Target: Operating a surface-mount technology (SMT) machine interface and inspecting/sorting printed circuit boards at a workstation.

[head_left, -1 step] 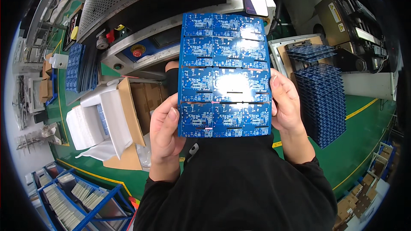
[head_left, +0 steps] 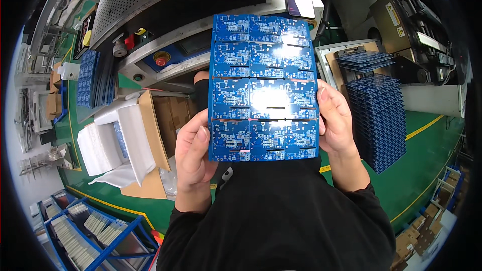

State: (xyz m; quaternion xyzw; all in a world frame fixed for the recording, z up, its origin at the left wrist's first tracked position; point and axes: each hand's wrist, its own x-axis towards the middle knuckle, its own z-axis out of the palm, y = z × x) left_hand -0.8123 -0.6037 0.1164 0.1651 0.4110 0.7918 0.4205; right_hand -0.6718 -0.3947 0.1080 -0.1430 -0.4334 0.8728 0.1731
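Well, 2 hands [head_left: 195,153] [head_left: 336,125], seemingly half-closed, clasp the blue circuit panel [head_left: 265,88].

Yellow lines [head_left: 424,127] cross the green floor [head_left: 427,150], with a blue rack [head_left: 118,241] at lower left.

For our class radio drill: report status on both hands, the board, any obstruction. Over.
Left hand, right hand: gripping opposite side edges. Blue circuit-board panel: held in front of body. Glare washing out part of its face.
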